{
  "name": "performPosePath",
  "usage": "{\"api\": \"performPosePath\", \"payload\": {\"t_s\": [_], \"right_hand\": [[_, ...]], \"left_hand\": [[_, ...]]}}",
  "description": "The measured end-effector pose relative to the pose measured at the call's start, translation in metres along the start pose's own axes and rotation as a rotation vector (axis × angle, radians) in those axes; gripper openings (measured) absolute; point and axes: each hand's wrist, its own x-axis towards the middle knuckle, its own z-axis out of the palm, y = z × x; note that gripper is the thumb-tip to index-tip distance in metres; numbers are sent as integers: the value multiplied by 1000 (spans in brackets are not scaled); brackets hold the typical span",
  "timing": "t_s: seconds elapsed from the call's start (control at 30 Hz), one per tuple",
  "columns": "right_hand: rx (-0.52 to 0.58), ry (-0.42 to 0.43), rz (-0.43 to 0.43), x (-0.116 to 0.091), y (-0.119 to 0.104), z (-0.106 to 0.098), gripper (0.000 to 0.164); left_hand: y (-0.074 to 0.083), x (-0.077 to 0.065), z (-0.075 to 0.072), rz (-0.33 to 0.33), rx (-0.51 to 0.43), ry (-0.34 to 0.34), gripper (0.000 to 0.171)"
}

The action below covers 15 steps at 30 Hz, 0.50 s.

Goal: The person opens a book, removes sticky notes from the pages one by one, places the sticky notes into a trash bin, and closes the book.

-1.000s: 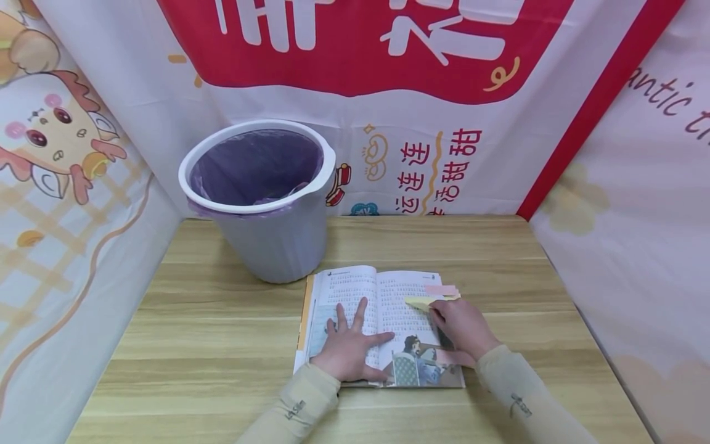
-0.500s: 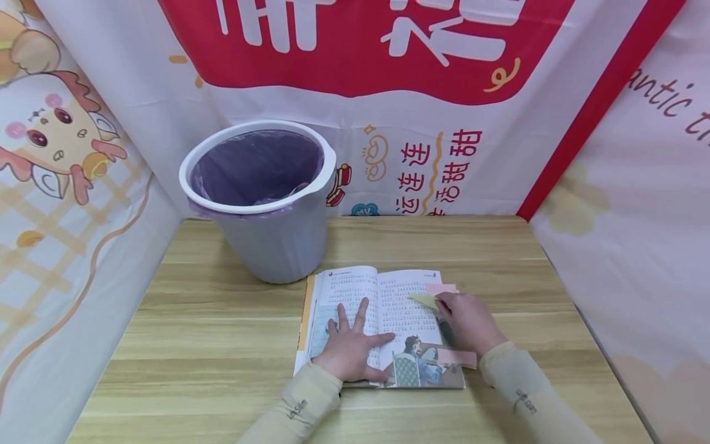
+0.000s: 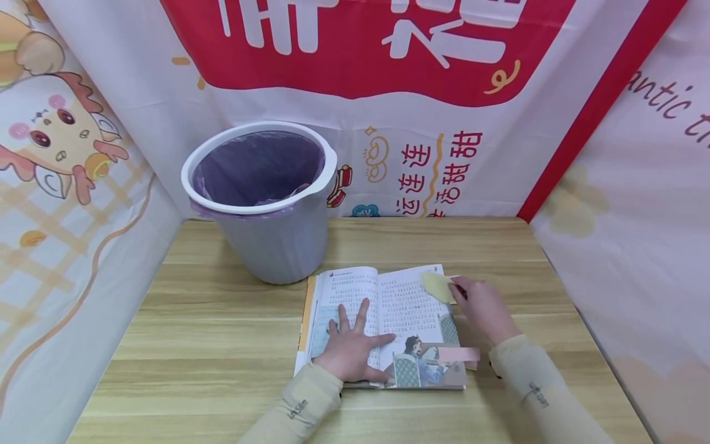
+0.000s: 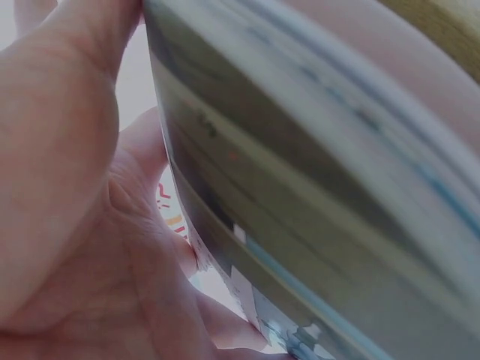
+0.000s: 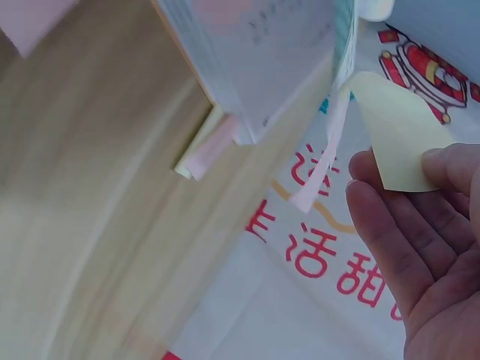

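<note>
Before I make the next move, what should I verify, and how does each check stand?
1. Open illustrated book held down: ok; the left hand lies spread across its left side.
2. Grip on the yellow sticky note: ok; the right hand pinches it.
3. Yellow sticky note free of the book: not ok; in the right wrist view its far end appears to meet a page edge.
4. Pink sticky note off the book: not ok; it juts past the right edge near the bottom.
5. Trash bin upright and lined: ok; a purple liner shows inside.
</note>
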Motion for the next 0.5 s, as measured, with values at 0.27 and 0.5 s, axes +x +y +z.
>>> {"api": "performPosePath", "payload": {"t_s": [0.27, 0.5], "right_hand": [[-34, 142, -101, 13, 5, -11, 22], [-28, 170, -109, 21, 0, -26, 26]], "left_hand": [[0, 0, 0, -3, 0, 3, 79], [0, 0, 0, -3, 12, 1, 79]]}}
